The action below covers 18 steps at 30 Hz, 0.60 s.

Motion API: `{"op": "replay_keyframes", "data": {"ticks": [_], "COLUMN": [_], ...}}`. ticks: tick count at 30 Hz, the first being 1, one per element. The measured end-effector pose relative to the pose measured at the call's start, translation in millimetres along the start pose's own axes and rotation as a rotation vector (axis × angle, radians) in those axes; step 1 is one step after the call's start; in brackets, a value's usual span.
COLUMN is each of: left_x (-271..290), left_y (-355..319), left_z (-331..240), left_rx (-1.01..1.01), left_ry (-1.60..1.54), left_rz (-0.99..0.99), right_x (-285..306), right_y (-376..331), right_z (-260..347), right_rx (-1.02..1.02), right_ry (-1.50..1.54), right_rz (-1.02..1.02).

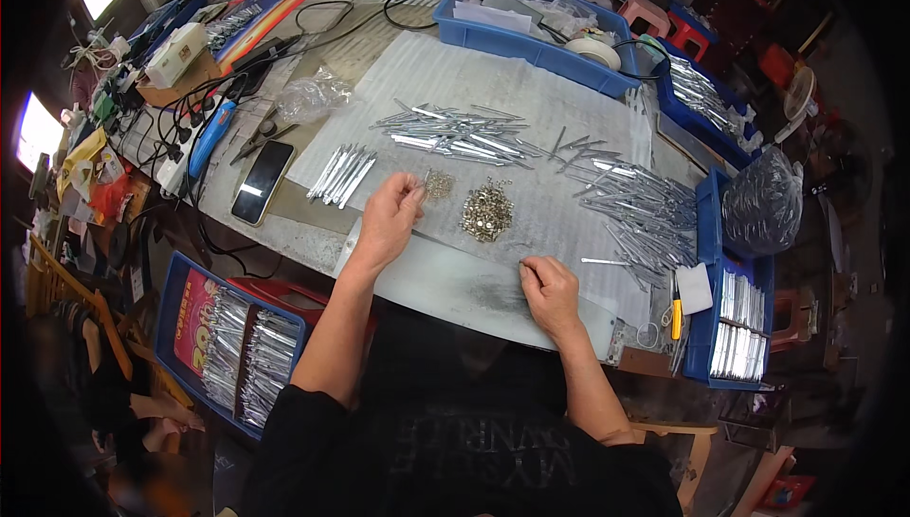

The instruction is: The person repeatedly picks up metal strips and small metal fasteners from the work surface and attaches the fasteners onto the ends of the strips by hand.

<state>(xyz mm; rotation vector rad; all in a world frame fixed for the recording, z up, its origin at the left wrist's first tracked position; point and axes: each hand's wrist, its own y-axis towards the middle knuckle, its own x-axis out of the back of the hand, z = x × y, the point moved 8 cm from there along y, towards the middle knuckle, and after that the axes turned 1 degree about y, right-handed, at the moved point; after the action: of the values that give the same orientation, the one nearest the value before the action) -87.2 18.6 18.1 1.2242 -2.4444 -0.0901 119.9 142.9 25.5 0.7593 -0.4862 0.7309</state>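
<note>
The left hand [391, 218] is pinched closed, the right hand [552, 297] curled closed; anything held cannot be made out. The small parts [439, 185] could be scattered by brushing knuckles.

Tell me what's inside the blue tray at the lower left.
The blue tray holds slim silvery metal strips in two groups, with a red printed sheet showing along the left. Whatever lies beneath the strips is hidden.

- The camera sits on the head and looks down, also forward, over the worktable [308, 242].
- The left hand [387, 218] and the right hand [553, 297] are near, around the middle.
- The view is wide fisheye; straight edges bend.
</note>
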Motion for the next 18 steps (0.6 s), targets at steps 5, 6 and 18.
{"op": "replay_keyframes", "data": {"ticks": [5, 6, 18], "left_x": [-23, -23, -21], "left_y": [-17, -18, -25], "left_z": [9, 10, 24], "left_rx": [0.296, 0.295, 0.222], "left_ry": [-0.592, -0.594, -0.669], "left_rz": [0.131, 0.131, 0.013], "right_x": [2, 1, 0], "right_y": [0, 0, 1], "right_z": [4, 4, 4], "right_rx": [0.019, 0.02, 0.016], "right_ry": [-0.001, -0.004, -0.013], "right_rz": [-0.006, -0.003, 0.014]}}
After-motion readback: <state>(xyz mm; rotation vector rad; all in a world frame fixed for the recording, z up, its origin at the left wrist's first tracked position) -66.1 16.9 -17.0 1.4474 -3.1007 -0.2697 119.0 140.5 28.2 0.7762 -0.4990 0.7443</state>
